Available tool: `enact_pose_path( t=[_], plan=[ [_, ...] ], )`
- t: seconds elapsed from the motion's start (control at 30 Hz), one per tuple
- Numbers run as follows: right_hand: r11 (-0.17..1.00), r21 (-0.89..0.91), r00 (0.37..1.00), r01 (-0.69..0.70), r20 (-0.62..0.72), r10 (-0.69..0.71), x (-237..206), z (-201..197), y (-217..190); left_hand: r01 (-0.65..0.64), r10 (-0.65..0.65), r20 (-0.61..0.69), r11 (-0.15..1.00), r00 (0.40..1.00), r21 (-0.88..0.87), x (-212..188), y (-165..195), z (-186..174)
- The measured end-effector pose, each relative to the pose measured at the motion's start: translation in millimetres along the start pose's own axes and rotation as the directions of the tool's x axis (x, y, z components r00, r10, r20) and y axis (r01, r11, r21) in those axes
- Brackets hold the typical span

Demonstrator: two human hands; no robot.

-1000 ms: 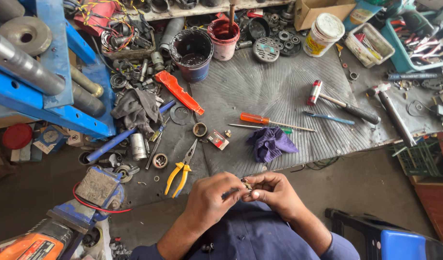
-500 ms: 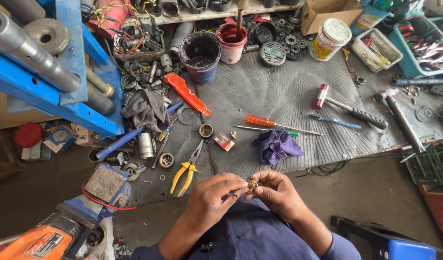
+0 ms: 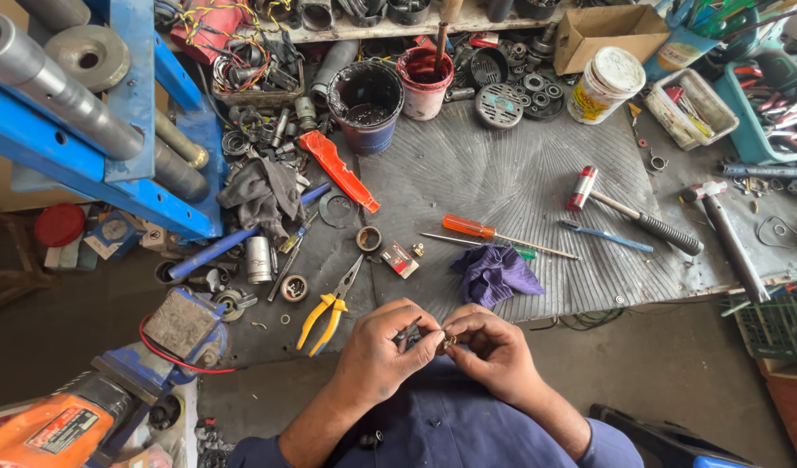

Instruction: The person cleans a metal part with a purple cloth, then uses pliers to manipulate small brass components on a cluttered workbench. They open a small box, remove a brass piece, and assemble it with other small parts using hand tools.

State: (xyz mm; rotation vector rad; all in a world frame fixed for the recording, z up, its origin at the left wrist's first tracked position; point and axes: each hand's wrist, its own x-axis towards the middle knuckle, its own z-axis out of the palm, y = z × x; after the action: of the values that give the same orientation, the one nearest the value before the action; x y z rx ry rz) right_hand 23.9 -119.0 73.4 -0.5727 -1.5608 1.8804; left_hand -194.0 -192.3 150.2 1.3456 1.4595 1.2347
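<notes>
- Watching both hands meet near the bottom of the scene: the left hand (image 3: 383,347) is curled, pinching a thin dark tool (image 3: 409,331), and the right hand (image 3: 489,347) pinches a small brass part (image 3: 450,339) between thumb and fingertip.
- I'd say the part is the big risk: held over the lap, off the mat (image 3: 520,182), one slip of the pinch sends it to the dark floor.
- The tool tip sits right beside the right fingertips; a hard push could jab skin.
- I can't tell how firmly the part is seated, it's too small.
- The yellow pliers (image 3: 329,308) and purple rag (image 3: 495,273) lie just beyond, at the mat's near edge; an elbow nudge could knock them off.
</notes>
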Motion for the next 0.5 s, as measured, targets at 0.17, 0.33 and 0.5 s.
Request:
enact_pose_path(
  t=[0.17,0.33,0.5],
  plan=[
    [0.967,0.223,0.992,-0.121,0.071,0.108,8.1,-25.0,-6.5,-0.037,0.035,0.040,0.997,0.999,0.060,14.1,4.3,13.3],
    [0.964,0.069,0.965,-0.256,-0.047,0.260,15.8,-42.6,-16.4,-0.004,-0.002,0.055,0.993,0.998,0.118,31.6,9.0,34.4],
    [0.986,-0.147,0.994,-0.072,-0.098,0.058,20.4,-63.3,-24.2,-0.016,0.024,-0.060,0.991,0.998,0.132,45.0,8.5,61.7]
  ],
)
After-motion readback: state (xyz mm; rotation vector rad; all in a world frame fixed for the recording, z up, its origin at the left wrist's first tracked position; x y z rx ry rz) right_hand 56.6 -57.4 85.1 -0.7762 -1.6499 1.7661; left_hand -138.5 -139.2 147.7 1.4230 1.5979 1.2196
